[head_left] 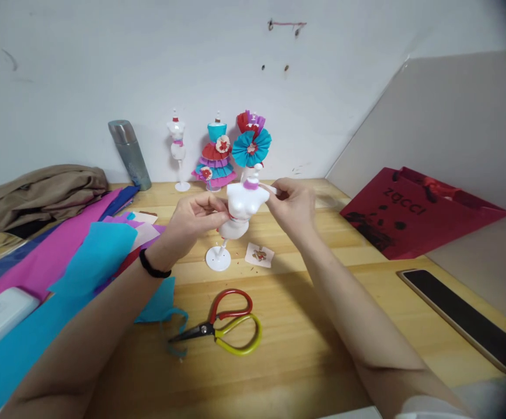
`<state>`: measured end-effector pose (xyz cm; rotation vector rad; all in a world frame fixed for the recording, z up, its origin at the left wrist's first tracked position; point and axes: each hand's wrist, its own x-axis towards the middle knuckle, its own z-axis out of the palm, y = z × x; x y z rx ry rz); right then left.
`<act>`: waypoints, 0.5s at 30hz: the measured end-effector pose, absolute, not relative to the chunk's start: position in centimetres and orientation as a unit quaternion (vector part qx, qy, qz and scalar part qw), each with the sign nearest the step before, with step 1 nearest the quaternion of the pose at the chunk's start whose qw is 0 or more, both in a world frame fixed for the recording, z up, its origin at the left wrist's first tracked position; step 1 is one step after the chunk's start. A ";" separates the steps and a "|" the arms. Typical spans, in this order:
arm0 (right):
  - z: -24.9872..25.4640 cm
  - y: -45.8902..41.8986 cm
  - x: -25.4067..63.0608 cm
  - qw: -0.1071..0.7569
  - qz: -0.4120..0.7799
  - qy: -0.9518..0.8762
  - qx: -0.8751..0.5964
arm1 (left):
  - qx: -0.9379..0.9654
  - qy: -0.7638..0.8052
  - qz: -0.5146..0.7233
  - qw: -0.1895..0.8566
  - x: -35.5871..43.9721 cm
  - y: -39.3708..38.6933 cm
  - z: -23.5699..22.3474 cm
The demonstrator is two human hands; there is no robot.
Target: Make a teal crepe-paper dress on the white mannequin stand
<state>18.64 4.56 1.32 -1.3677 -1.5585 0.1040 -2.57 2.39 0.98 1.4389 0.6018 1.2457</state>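
Note:
A small white dress-form mannequin (246, 201) tilts on its round white base (218, 259), with a purple band (251, 184) at its neck. My left hand (194, 218), a black band on its wrist, grips it at the waist with thumb and fingers. Beside the mannequin's shoulder, my right hand (294, 206) is closed in a pinch on a thin white strip (270, 188) that reaches toward the neck. Its fingertips are partly hidden. A small card with a printed picture (259, 255) lies by the base. Closer to me rest scissors (237, 334) with red and yellow handles.
Along the wall stand a bare mannequin (177, 142), two in coloured paper dresses (215, 151) and a grey flask (130, 154). Coloured crepe paper (98, 247) and brown cloth (47, 195) cover the left. A red bag (410, 215) and a phone (462, 320) lie right.

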 end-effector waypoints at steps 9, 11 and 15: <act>1.6 3.9 16.3 0.549 0.086 -0.642 -0.528 | 0.623 0.206 0.520 0.547 -0.4 0.9 1.2; 1.7 3.5 15.9 0.553 0.093 -0.639 -0.527 | 0.620 0.207 0.521 0.549 -0.3 0.9 1.0; 1.8 3.1 15.6 0.563 0.107 -0.639 -0.513 | 0.620 0.219 0.511 0.553 0.0 0.9 0.4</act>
